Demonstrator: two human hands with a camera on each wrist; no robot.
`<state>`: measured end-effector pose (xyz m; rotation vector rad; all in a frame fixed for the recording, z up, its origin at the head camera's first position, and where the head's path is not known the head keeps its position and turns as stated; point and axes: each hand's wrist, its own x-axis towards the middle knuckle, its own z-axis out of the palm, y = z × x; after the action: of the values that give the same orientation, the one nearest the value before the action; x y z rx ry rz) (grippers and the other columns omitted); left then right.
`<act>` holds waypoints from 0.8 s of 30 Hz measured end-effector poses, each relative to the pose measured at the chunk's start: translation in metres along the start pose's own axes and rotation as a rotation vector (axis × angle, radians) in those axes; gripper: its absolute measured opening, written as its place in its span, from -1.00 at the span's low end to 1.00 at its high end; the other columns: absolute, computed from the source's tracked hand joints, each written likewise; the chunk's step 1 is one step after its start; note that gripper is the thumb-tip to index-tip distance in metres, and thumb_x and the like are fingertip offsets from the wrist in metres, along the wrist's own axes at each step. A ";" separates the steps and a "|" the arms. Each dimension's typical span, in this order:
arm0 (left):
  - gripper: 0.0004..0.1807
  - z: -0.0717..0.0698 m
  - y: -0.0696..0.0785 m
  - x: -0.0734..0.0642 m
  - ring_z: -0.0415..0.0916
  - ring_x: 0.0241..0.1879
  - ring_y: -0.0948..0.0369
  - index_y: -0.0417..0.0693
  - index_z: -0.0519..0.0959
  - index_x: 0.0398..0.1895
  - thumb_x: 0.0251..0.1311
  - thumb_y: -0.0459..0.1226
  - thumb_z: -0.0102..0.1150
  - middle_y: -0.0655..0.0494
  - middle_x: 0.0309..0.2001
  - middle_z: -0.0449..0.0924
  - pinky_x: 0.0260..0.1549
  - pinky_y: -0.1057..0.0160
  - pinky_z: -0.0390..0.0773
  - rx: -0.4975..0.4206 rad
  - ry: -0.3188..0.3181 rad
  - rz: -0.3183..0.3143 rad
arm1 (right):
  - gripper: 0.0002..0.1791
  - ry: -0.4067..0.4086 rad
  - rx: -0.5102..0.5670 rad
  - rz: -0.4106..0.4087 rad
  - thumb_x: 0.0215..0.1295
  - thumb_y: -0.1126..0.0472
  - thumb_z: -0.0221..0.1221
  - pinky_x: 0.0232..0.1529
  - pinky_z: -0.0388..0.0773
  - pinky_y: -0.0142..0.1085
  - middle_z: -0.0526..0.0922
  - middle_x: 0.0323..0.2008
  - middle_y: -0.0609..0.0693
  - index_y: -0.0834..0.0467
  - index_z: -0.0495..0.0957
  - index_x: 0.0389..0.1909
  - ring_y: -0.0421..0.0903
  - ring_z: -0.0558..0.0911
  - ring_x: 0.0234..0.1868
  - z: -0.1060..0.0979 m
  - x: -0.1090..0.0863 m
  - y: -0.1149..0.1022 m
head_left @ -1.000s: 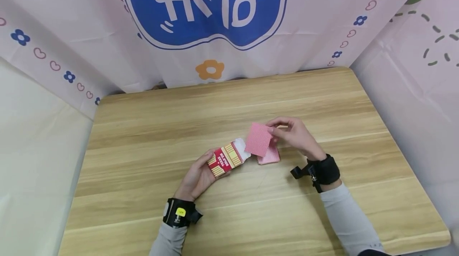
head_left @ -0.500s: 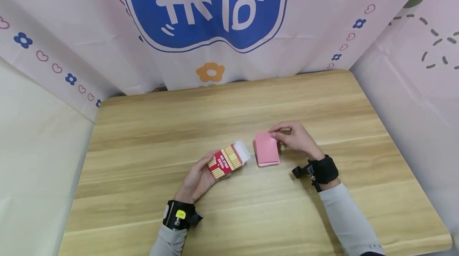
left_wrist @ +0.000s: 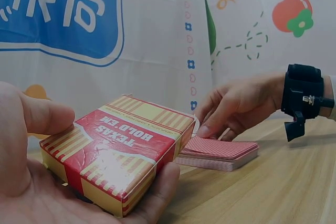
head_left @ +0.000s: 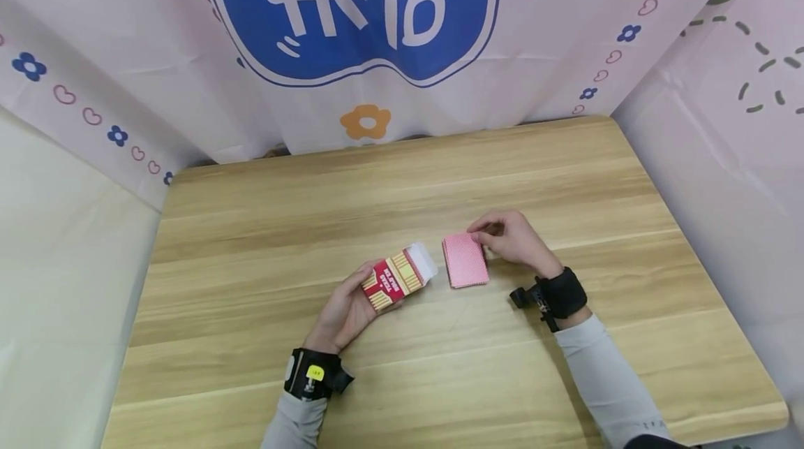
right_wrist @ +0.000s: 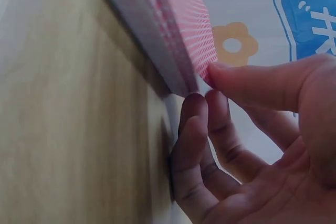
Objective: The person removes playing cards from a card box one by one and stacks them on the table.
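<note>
In the head view my left hand [head_left: 344, 311] holds a red and yellow striped card box [head_left: 397, 283], flap end pointing up and right. "TEXAS HOLD'EM" is readable on the box [left_wrist: 123, 137] in the left wrist view, with thumb and fingers at its sides. Just right of it, a deck of pink-backed playing cards [head_left: 466, 264] lies on the table. My right hand [head_left: 516, 243] pinches the upper right corner of the top cards. Seen from the right wrist, the thumb [right_wrist: 252, 83] presses that corner from above, with fingertips curled underneath.
Both hands work over a wood-grain table [head_left: 264, 225]. A white printed curtain [head_left: 521, 30] hangs behind its far edge, and pale sheets flank both sides.
A second ago the right hand held pink cards tilted above the deck. They came down onto it, and the hand stays at the corner. The left hand and box barely moved.
</note>
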<state>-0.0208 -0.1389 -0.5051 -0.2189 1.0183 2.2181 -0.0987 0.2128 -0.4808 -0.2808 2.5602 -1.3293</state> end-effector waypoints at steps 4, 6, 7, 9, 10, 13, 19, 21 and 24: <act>-0.33 0.000 0.000 0.000 0.45 0.40 0.08 -0.08 -0.09 0.73 0.74 -0.08 -0.27 -0.18 0.66 -0.02 0.29 0.01 0.65 -0.006 0.000 0.000 | -0.87 0.003 -0.028 -0.002 0.42 0.34 0.36 -0.20 0.62 -0.28 0.80 -0.15 0.12 0.17 0.83 -0.09 -0.02 0.67 -0.24 0.002 0.002 -0.001; -0.33 -0.001 0.000 0.000 0.45 0.40 0.08 -0.09 -0.09 0.73 0.73 -0.08 -0.27 -0.19 0.66 -0.02 0.30 0.01 0.65 -0.005 -0.002 0.002 | -0.87 0.008 -0.041 -0.004 0.42 0.34 0.37 -0.19 0.62 -0.26 0.80 -0.16 0.11 0.17 0.83 -0.10 -0.02 0.67 -0.23 0.003 0.002 -0.001; -0.33 -0.001 0.000 0.000 0.45 0.40 0.07 -0.08 -0.09 0.73 0.73 -0.08 -0.27 -0.19 0.66 -0.02 0.30 0.01 0.65 -0.004 -0.002 0.001 | -0.87 0.011 -0.047 -0.005 0.42 0.34 0.37 -0.18 0.63 -0.25 0.80 -0.16 0.11 0.17 0.83 -0.10 -0.02 0.67 -0.23 0.003 0.002 -0.001; -0.33 -0.001 0.000 0.000 0.45 0.40 0.07 -0.08 -0.08 0.73 0.73 -0.07 -0.26 -0.19 0.65 -0.01 0.30 0.01 0.64 -0.002 -0.002 0.000 | -0.87 0.015 -0.057 -0.004 0.42 0.33 0.37 -0.18 0.62 -0.24 0.79 -0.17 0.11 0.17 0.83 -0.09 -0.02 0.66 -0.22 0.004 0.002 -0.001; -0.33 -0.001 0.000 0.001 0.45 0.40 0.07 -0.09 -0.08 0.73 0.73 -0.07 -0.26 -0.19 0.65 -0.01 0.30 0.01 0.64 -0.001 -0.003 0.001 | -0.87 0.017 -0.059 -0.004 0.42 0.33 0.37 -0.18 0.62 -0.24 0.79 -0.17 0.10 0.17 0.84 -0.09 -0.02 0.66 -0.22 0.004 0.002 -0.001; -0.34 -0.001 0.000 0.001 0.45 0.40 0.08 -0.09 -0.08 0.72 0.73 -0.08 -0.26 -0.18 0.65 0.00 0.31 0.01 0.64 -0.001 -0.001 0.003 | -0.87 0.018 -0.062 0.004 0.42 0.32 0.37 -0.18 0.61 -0.24 0.78 -0.17 0.10 0.16 0.84 -0.09 -0.02 0.64 -0.23 0.004 0.002 0.000; -0.35 -0.001 0.000 0.000 0.47 0.39 0.08 -0.09 -0.07 0.72 0.74 -0.08 -0.28 -0.17 0.63 0.04 0.30 0.00 0.65 -0.003 0.002 0.002 | -0.85 0.009 -0.045 0.012 0.42 0.31 0.38 -0.21 0.59 -0.28 0.78 -0.19 0.09 0.17 0.83 -0.07 -0.03 0.63 -0.24 0.004 0.002 -0.001; -0.36 -0.001 0.000 0.000 0.48 0.38 0.08 -0.09 -0.06 0.72 0.74 -0.08 -0.28 -0.16 0.62 0.07 0.30 -0.01 0.65 -0.001 0.004 -0.002 | -0.85 0.011 -0.037 0.008 0.42 0.31 0.38 -0.22 0.59 -0.29 0.78 -0.20 0.10 0.18 0.83 -0.07 -0.03 0.63 -0.25 0.004 0.002 -0.001; -0.36 -0.001 0.000 0.000 0.50 0.37 0.07 -0.07 -0.04 0.72 0.74 -0.08 -0.26 -0.16 0.61 0.10 0.29 -0.02 0.66 0.009 0.010 -0.007 | -0.86 0.021 -0.026 -0.002 0.42 0.30 0.38 -0.25 0.58 -0.32 0.78 -0.21 0.10 0.19 0.83 -0.07 -0.03 0.63 -0.27 0.003 0.001 -0.002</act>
<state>-0.0213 -0.1397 -0.5057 -0.2293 1.0306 2.2077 -0.0986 0.2090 -0.4813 -0.2758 2.5972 -1.3069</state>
